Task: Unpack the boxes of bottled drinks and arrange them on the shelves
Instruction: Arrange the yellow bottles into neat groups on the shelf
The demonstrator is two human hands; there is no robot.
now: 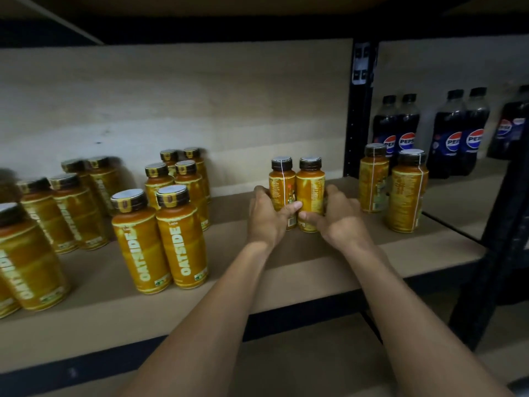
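Left hand (264,216) and right hand (333,214) each clasp one bottle of the upright pair (296,193) mid-shelf (286,262), squeezing them together, likely to match the paired rows (160,239) alongside.

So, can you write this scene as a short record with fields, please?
left hand: grips the bottle pair from its left side
right hand: grips the same pair from its right side
bottle pair: upright on the shelf board, back labels facing the camera
Oatside bottles: upright in pairs to the left, names facing out
two loose bottles: upright to the right
Pepsi bottles: next bay, upright
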